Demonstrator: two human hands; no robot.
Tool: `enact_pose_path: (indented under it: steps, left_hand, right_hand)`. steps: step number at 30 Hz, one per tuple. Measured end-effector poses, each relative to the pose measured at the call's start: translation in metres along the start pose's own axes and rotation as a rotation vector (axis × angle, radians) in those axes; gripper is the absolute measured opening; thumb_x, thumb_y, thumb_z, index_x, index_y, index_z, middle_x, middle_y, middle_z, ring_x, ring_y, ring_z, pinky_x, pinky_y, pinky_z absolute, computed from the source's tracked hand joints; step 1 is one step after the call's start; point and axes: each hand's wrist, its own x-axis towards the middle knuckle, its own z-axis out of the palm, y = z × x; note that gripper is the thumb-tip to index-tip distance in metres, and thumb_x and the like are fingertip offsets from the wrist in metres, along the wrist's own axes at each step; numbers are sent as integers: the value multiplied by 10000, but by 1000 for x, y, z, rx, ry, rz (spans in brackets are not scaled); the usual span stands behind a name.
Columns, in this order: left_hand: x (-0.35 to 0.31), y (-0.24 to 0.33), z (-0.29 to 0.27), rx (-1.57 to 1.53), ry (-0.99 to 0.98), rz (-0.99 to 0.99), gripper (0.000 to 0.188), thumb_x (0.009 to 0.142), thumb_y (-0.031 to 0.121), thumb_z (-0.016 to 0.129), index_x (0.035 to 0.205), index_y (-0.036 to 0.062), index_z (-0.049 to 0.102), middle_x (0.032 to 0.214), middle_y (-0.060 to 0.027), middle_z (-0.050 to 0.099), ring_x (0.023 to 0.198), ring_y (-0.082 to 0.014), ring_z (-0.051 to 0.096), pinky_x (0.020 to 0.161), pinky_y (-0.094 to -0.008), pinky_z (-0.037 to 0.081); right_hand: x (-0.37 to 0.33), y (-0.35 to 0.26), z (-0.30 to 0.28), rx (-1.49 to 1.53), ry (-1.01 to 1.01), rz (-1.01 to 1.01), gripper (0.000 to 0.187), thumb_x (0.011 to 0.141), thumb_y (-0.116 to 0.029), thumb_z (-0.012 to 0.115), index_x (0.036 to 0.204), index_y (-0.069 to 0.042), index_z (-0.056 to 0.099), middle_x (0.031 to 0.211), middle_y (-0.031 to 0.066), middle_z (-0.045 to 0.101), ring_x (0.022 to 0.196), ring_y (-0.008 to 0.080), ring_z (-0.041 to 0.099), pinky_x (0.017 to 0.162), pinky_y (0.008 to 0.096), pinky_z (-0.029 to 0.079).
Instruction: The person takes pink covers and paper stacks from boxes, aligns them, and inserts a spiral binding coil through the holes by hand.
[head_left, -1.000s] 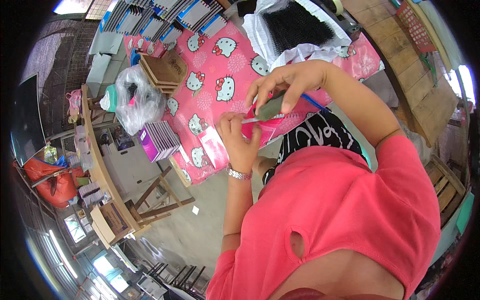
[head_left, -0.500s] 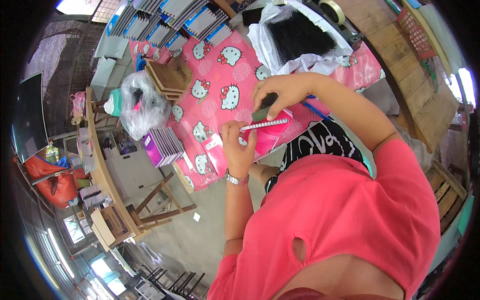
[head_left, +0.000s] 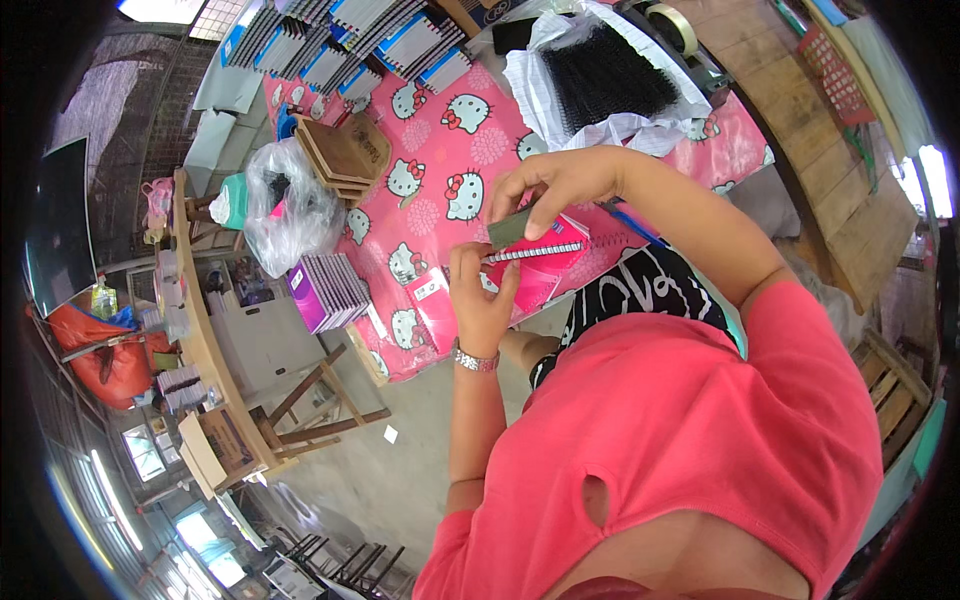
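Observation:
A pink notebook (head_left: 533, 284) lies open across the table's near edge, with a spiral coil (head_left: 545, 251) along its middle. A loose length of coil reaches past the notebook's right end. My left hand (head_left: 478, 295) is closed at the spine's left end, fingertips above it and thumb below. In my right hand (head_left: 560, 190) is a flat dark green block (head_left: 511, 230), gripped between thumb and fingers just above the coil. From here I cannot tell whether the block touches the coil. Some of the right fingers are hidden behind the hand.
Purple notebooks (head_left: 330, 293) stand stacked at the left edge of the pink patterned tablecloth (head_left: 405, 215). Brown boards (head_left: 345, 155) lie farther back, near a clear plastic bag (head_left: 290, 225). Spiral notebooks (head_left: 350, 50) fill the far left; black coils (head_left: 605, 80) lie in white wrapping.
My right hand has shifted slightly left and turned, so the green block now shows a broader face above the coil. My left hand keeps its place at the spine.

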Motion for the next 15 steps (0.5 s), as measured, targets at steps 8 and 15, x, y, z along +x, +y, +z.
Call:
enact_pose_path:
  steps: [8, 15]
  left_hand:
    - [-1, -1, 3, -66, 40, -32, 298, 747, -2, 730, 979, 1, 544, 927, -112, 536, 790, -224, 559, 693, -322, 478]
    - [-8, -6, -3, -249, 32, -205, 195, 853, -15, 662, 1020, -12, 562, 957, -77, 564, 759, -138, 587, 650, -254, 477]
  right_hand:
    - [11, 1, -5, -260, -19, 17, 399, 738, -176, 798, 1093, -33, 687, 1121, 72, 576, 1069, 195, 549, 913, 323, 417]
    - [0, 50, -42, -1316, 628, -67, 358, 706, -198, 788, 1048, -142, 698, 1144, 123, 589, 1082, 343, 536, 935, 459, 427]
